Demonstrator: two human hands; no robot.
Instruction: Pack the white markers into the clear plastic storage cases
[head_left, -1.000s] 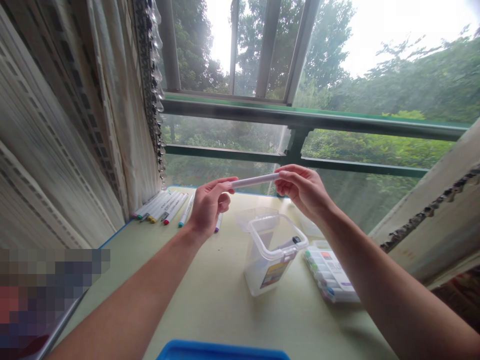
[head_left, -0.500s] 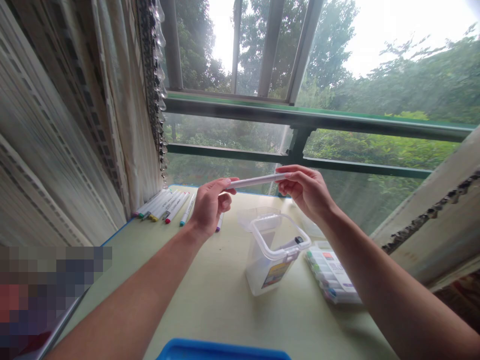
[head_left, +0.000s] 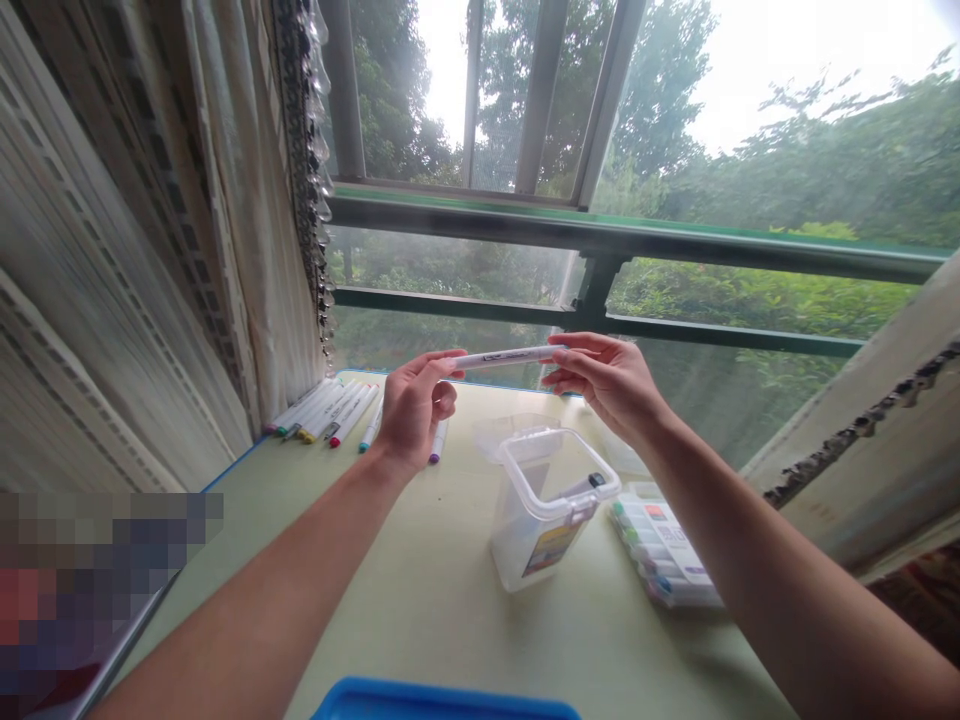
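Note:
A white marker (head_left: 506, 357) with dark print along its barrel is held nearly level above the table. My left hand (head_left: 416, 405) pinches its left end, and my right hand (head_left: 604, 375) has the right end between thumb and fingers. Both ends of the marker are covered by the fingers. Below it stands a clear plastic box (head_left: 544, 510) with its lid swung back, and one dark-tipped marker (head_left: 596, 480) leans inside. Behind my left hand lies a purple-tipped marker (head_left: 438, 445), partly hidden.
Several white markers with coloured tips (head_left: 330, 408) lie in a row at the table's far left. A pack of markers (head_left: 664, 550) lies right of the box, partly behind my right forearm. A blue tray edge (head_left: 442, 700) shows at the front. Curtains (head_left: 225, 220) and a window border the table (head_left: 397, 570).
The marker has turned about its length, so its printed side now faces me. My hands have barely shifted and both still hold it.

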